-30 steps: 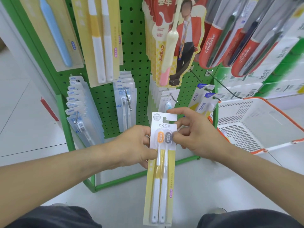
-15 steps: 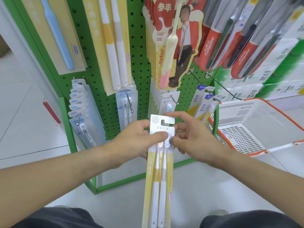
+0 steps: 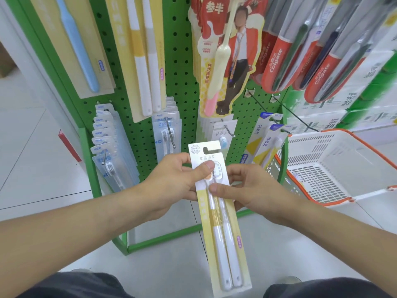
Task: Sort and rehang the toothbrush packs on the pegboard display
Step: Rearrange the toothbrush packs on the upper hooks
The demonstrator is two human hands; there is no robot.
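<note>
Head view: both hands are on the twin toothbrush pack [image 3: 219,211], which sits out in front of the green pegboard [image 3: 180,67], hang-hole end up and tilted slightly left. The left hand [image 3: 171,183] grips its left edge, thumb pressed over the brush heads and fingers curled behind the card. The right hand [image 3: 251,190] pinches the right side just below that thumb; right of its fingers stands a white basket [image 3: 335,168].
</note>
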